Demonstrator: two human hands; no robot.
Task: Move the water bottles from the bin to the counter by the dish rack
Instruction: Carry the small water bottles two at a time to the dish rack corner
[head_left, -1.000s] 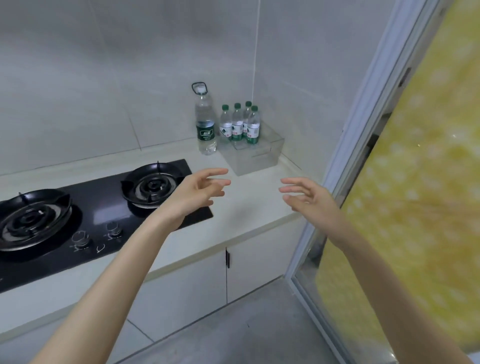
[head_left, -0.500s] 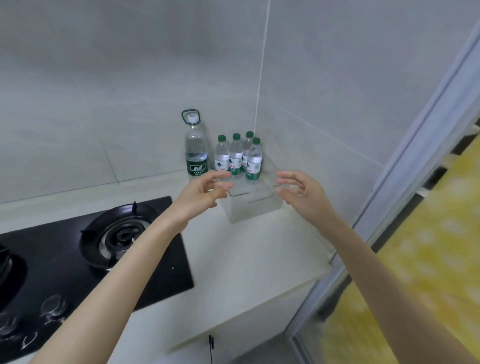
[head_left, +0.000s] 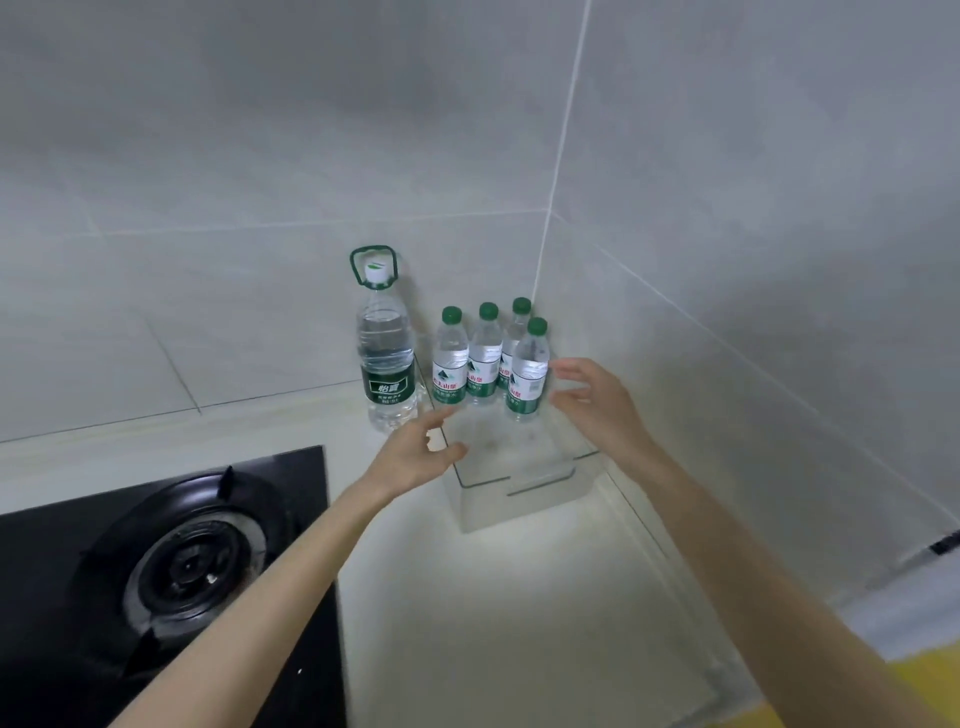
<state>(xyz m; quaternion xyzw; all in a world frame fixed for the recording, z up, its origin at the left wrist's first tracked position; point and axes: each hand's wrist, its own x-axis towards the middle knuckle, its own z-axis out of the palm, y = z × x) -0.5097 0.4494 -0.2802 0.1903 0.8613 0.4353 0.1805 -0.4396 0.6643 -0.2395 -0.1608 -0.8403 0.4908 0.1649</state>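
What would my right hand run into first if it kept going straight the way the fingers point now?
Most likely the nearest small bottle at the right of the bin. The right hand is open, fingers aimed left toward that bottle's label, with a small gap between them. Depth is hard to judge from one view.

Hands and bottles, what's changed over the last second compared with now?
Both hands have reached forward to the clear bin: the left hand now sits at its left wall, the right hand beside the nearest small bottle. Both are open, nothing taken hold of yet. The four small bottles in the bin, the large bottle left of it and the stove stayed put.
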